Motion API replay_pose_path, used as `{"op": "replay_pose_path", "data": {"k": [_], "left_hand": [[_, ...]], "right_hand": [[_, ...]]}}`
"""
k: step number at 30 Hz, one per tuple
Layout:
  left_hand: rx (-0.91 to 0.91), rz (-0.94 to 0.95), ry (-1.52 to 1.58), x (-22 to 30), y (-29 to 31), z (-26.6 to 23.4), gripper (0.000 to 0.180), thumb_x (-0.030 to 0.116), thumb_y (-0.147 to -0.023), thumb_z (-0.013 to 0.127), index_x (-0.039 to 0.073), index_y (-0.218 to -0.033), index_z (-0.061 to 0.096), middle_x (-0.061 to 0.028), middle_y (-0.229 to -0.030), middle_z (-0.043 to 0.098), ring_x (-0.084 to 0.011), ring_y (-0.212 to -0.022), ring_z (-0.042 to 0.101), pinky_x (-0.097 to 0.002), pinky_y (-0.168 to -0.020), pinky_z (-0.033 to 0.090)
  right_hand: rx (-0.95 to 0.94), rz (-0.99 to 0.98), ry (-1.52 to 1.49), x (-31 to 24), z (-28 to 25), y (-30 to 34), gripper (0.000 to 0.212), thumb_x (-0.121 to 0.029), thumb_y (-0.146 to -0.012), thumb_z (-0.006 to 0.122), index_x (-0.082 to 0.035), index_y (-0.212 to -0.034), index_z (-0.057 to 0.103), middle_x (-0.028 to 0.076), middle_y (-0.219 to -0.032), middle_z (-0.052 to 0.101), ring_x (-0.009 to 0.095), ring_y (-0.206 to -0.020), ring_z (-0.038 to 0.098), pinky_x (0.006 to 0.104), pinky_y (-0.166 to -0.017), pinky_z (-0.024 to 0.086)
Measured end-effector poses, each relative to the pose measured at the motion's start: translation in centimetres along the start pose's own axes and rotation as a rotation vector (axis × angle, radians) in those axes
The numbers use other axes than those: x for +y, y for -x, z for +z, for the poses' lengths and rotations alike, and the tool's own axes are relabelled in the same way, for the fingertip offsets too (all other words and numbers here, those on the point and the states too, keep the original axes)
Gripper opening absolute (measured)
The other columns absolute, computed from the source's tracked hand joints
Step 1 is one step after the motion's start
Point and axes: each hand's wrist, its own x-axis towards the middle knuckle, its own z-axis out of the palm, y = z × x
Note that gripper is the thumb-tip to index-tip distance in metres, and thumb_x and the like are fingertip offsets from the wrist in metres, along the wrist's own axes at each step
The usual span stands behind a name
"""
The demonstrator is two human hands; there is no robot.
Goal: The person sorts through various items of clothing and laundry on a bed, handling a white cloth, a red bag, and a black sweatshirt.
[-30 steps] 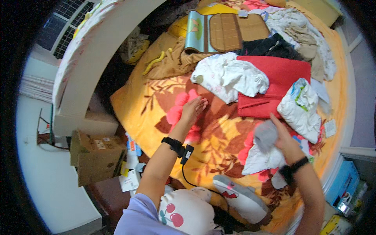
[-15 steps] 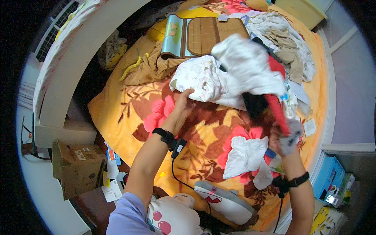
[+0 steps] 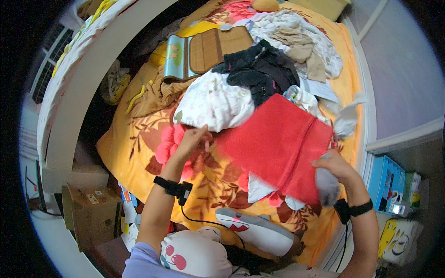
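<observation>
A red knitted garment [image 3: 278,143] is spread across the middle of the bed, slightly blurred. My right hand [image 3: 334,165] is closed on its right edge. A fuzzy grey piece that looks like a sock [image 3: 327,186] hangs beneath that hand. My left hand [image 3: 196,140] is beside the garment's left corner, thumb and fingers apart, touching or almost touching a bundled white flowered cloth [image 3: 211,102]. A black garment [image 3: 264,74] lies beyond the red one. Partly hidden under the red garment is a white cloth [image 3: 259,189].
A brown and blue folded mat [image 3: 211,48] and a tan ribbed garment [image 3: 160,97] lie at the far left. Rumpled clothes [image 3: 303,41] are heaped at the far right. A grey-and-white plush toy [image 3: 259,231] is close to me. A cardboard box [image 3: 97,213] stands left of the bed.
The red garment, bunched in my right hand before, is now spread toward the left. The blurred white cloth no longer covers the black garment. The whole view has shifted.
</observation>
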Motion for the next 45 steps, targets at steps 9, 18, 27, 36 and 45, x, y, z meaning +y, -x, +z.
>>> {"op": "replay_pose_path", "data": {"k": [9,18,27,36,45], "left_hand": [[0.004,0.526,-0.517,-2.8,-0.9,9.8,0.029,0.016,-0.077,0.062,-0.001,-0.099,0.055,-0.0112,-0.090,0.060,-0.0194,-0.080,0.058,-0.0285,-0.072,0.046],[-0.053,0.850,-0.653,-1.0,0.3,20.4,0.075,0.003,-0.068,0.056,0.004,-0.133,0.020,-0.0244,-0.127,0.029,-0.0388,-0.118,0.031,-0.0392,-0.100,0.027],[0.108,0.823,-0.463,5.0,3.9,12.3,0.077,-0.013,-0.065,0.044,0.013,-0.135,0.025,-0.0065,-0.112,0.040,-0.0076,-0.070,0.041,-0.0196,-0.061,0.038],[0.023,0.830,-0.295,5.2,6.1,14.6,0.075,-0.012,-0.063,0.047,0.010,-0.132,0.027,-0.0097,-0.125,0.035,-0.0116,-0.085,0.046,-0.0231,-0.071,0.041],[0.141,1.109,-1.321,1.8,4.3,16.0,0.048,0.004,-0.059,0.063,0.012,-0.106,0.057,-0.0151,-0.119,0.041,-0.0341,-0.109,0.040,-0.0436,-0.091,0.034]], "right_hand": [[0.034,-0.039,0.304,8.5,0.4,-0.1,0.031,-0.014,-0.077,0.061,0.000,-0.105,0.057,0.008,-0.098,0.062,0.018,-0.090,0.056,0.0295,-0.080,0.043],[0.053,-0.435,0.334,4.4,4.4,2.4,0.028,-0.020,-0.077,0.057,0.000,-0.098,0.058,0.020,-0.091,0.060,0.030,-0.086,0.058,0.0353,-0.075,0.043],[0.445,-0.340,0.533,-2.7,1.2,6.8,0.026,-0.017,-0.072,0.053,-0.001,-0.092,0.059,0.024,-0.081,0.058,0.039,-0.077,0.056,0.0411,-0.069,0.045],[0.454,-0.321,0.496,-4.8,1.0,8.2,0.023,-0.015,-0.072,0.053,0.000,-0.089,0.059,0.025,-0.076,0.057,0.038,-0.075,0.056,0.0410,-0.067,0.045],[0.264,-0.245,0.384,-4.1,2.4,6.2,0.026,-0.021,-0.079,0.056,0.003,-0.089,0.061,0.022,-0.075,0.058,0.034,-0.072,0.058,0.0347,-0.066,0.045]]}}
